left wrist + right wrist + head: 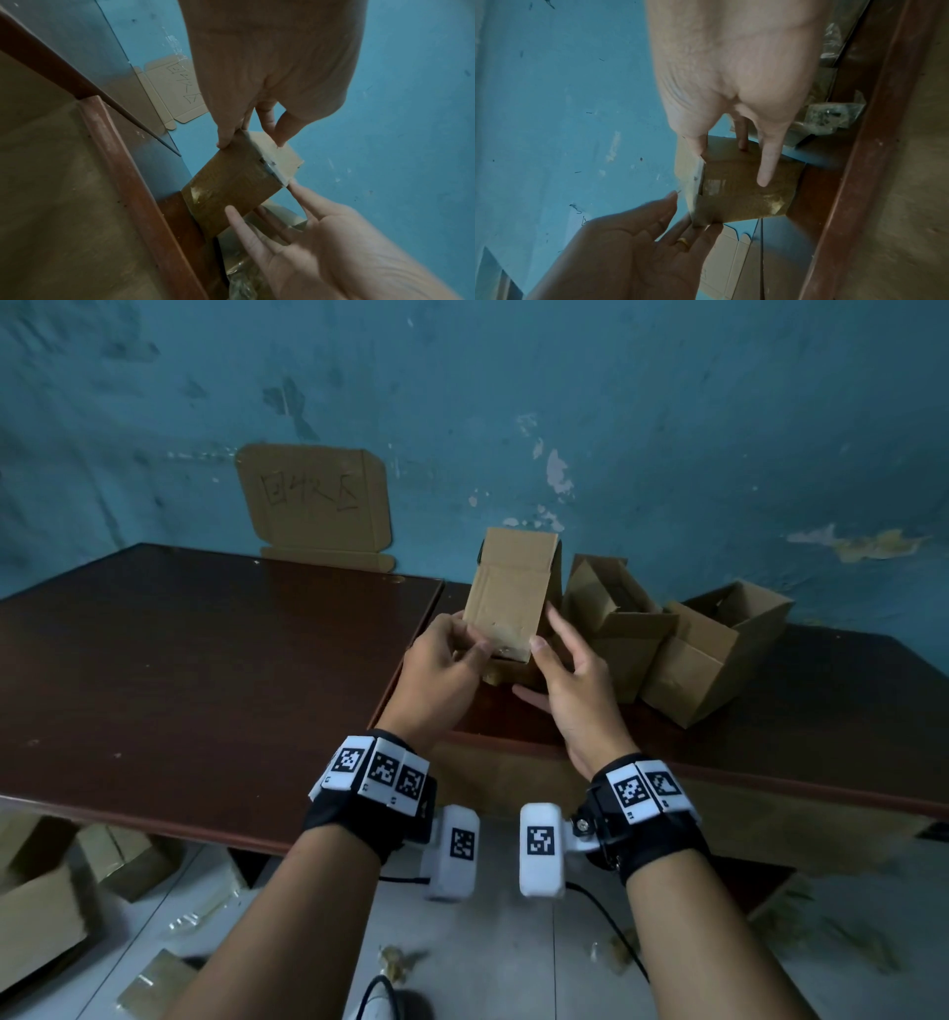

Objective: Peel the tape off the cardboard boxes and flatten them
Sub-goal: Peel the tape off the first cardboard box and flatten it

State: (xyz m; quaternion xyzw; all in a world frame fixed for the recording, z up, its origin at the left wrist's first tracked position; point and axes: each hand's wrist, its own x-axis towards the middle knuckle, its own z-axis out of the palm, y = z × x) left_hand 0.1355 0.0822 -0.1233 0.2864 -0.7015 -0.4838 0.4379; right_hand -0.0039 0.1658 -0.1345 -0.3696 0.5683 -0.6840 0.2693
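Held box: a small brown corrugated cardboard box point(506, 598), rectangular, held upright above the gap between the two desk tops, its flat face toward the camera; glossy clear tape point(712, 185) with a wrinkled shine shows on its side in the right wrist view.
Left hand: the left hand point(441, 675) pinches the box's lower left corner, thumb on the front, fingers curled behind.
Right hand: the right hand point(572, 680) has straight, spread fingers; the thumb tip touches the lower right corner and the fingers lie along the right side.
Desk: dark reddish-brown desk point(205, 660), smooth and faintly glossy.
Other boxes: two more open cardboard boxes point(683, 644) stand on the desk just right of the held one, flaps up.
Wall sign: a flattened cardboard sheet point(313, 500) with rounded tabs and handwritten marks leans on the blue, flaking wall point(667, 403).
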